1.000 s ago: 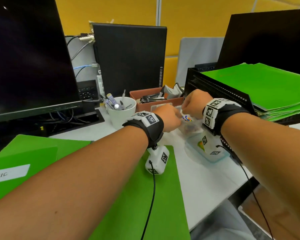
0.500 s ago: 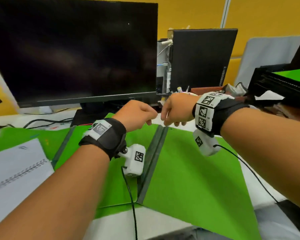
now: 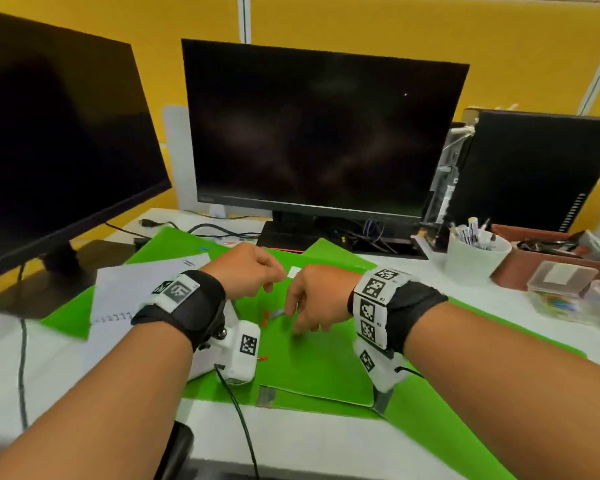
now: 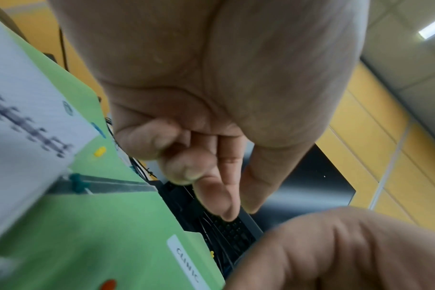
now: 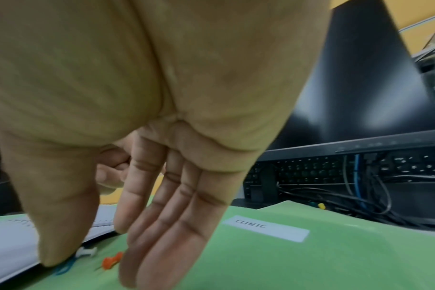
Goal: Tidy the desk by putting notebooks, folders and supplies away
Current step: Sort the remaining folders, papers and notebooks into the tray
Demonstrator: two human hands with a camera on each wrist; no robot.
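Your right hand [image 3: 312,299] hangs over the green folder [image 3: 326,358], fingers [image 5: 162,225] straight and pointing down, thumb apart from them; it holds nothing. An orange pushpin [image 5: 111,262] lies on the folder in the gap between your thumb and fingertips, not touched by either as far as the right wrist view shows. A white pushpin [image 5: 87,253] lies just beside your thumb tip, and a blue paper clip [image 5: 65,269] sits just below that thumb. The folder's white label [image 5: 266,228], reading CLINIC, lies beyond your fingertips, toward the monitor [image 3: 319,133]. Your left hand [image 3: 246,271] hovers just beside the right one, above the same folder. Two of its fingers [image 4: 184,168] are curled to the palm, while the index finger and thumb extend close together; nothing can be seen between them. A spiral notebook [image 3: 136,292] lies on the folders on the outer side of your left wrist. A green pushpin [image 4: 78,183] lies at the notebook's edge, below your left palm. More orange pushpins [image 3: 264,318] are scattered on the folder between your two wrists.
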